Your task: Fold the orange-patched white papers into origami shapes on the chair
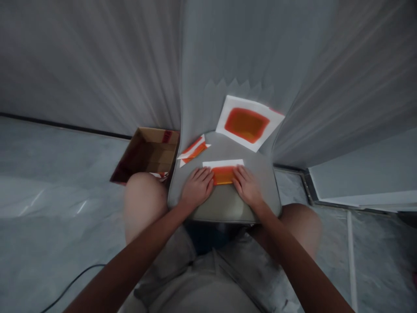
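Note:
A white and orange sheet of paper (pixel 224 174) lies on the grey chair seat (pixel 224 206), with a white strip along its far edge and orange nearer me. It looks folded. At its left end, my left hand (pixel 197 187) grips the edge with fingers and thumb close together. My right hand (pixel 248 186) does the same at the right end. Beyond it, a larger white sheet with an orange rectangle (pixel 247 124) leans against the chair back. To the left, a narrow folded orange and white paper piece (pixel 194 150) rests on the seat.
An open cardboard box (pixel 151 150) stands on the floor left of the chair, with paper bits inside near my knee. The chair back (pixel 254 43) rises ahead, before grey curtains (pixel 91 61). A black cable (pixel 76 278) crosses the floor at lower left.

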Motion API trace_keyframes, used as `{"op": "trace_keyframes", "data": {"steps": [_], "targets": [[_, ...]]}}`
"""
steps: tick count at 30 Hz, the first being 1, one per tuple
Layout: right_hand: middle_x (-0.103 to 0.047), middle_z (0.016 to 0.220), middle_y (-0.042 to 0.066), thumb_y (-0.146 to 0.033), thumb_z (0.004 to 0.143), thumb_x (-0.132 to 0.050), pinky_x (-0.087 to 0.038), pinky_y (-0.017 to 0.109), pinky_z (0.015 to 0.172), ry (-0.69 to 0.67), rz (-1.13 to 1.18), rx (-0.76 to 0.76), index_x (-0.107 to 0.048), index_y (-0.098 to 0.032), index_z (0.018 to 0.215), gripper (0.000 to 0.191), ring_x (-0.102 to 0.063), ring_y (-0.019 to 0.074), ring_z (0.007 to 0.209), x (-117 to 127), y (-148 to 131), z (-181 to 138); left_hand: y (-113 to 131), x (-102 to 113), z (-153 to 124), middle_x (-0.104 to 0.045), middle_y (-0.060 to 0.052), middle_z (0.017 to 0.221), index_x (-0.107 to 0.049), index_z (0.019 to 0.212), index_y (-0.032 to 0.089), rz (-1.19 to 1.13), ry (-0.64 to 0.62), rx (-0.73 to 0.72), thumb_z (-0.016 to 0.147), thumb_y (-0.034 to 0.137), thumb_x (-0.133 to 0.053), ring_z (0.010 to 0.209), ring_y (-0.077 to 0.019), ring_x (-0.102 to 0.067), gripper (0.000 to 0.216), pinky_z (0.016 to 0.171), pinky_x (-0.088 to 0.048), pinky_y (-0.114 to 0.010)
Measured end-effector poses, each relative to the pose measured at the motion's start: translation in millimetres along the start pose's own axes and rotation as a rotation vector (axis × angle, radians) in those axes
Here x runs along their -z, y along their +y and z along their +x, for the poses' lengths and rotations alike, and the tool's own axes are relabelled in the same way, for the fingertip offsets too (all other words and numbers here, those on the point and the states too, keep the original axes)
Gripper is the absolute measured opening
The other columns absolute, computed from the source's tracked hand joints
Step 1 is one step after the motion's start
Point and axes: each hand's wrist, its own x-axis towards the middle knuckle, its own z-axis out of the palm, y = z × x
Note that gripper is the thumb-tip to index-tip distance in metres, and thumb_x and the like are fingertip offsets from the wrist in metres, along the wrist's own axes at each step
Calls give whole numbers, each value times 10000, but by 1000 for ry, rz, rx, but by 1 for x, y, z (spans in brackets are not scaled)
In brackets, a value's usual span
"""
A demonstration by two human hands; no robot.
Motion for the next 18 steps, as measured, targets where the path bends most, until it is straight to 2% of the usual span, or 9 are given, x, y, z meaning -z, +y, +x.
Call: {"op": "trace_keyframes", "data": {"steps": [7,11,18], "targets": [[-453,1648,145,-411,1085,-376,-376,568,1241,-6,-6,-7,-554,-162,1533,543,-371,327,1562,-1,2,-1,0,-1,-1,-637,-97,1486,-675,1397,203,-16,7,24,1067,288,-452,1431,-272,-563,408,1261,-383,-524],[-400,1682,133,-409,1073,-397,-399,590,1215,20,-8,-48,-533,-206,1551,537,-378,343,1553,-4,3,-3,0,-1,-1,-636,-88,1490,-675,1399,217,-30,7,27,1065,297,-458,1435,-274,-558,406,1257,-386,-529],[-512,1587,191,-453,1066,-392,-410,596,1196,108,-14,-93,-600,-158,1479,548,-483,369,1461,-7,3,-5,1,0,-1,-636,-103,1488,-680,1392,190,-8,2,21,1065,304,-462,1426,-279,-567,409,1255,-395,-515]]}}
